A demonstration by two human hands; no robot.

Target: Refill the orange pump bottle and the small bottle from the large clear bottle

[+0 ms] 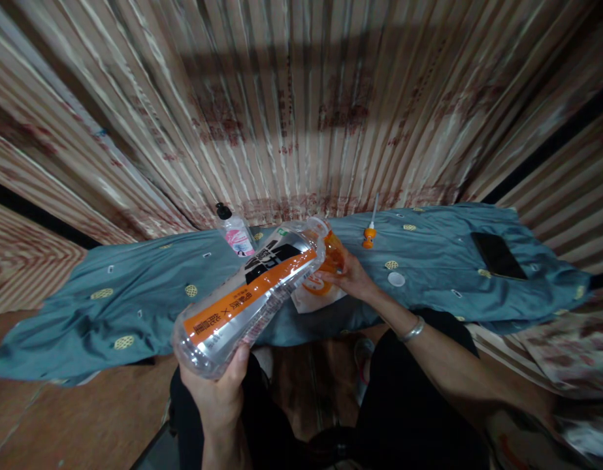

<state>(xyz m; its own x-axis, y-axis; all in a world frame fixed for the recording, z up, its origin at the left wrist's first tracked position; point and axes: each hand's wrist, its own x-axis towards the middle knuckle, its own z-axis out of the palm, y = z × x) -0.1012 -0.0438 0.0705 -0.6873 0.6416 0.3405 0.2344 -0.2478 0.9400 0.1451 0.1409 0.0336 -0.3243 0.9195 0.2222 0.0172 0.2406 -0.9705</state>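
My left hand (217, 391) grips the base end of a large clear plastic drink bottle (252, 287) with an orange, silver and black label. The bottle is tilted, its uncapped mouth up and to the right. Closed around a translucent orange container (333, 253), my right hand (350, 274) is just beside that mouth. Whether the two touch, I cannot tell. Below the right hand is a white item with orange print (318, 299), partly hidden by the hand and the bottle.
A bottle with a black cap and pink label (238, 236) lies at the back. Farther right are a small orange piece with a thin white stem (369, 236), a white round cap (396, 279) and a dark phone (498, 254). Teal cloth (149, 287) covers the surface; striped curtains (301, 130) surround it.
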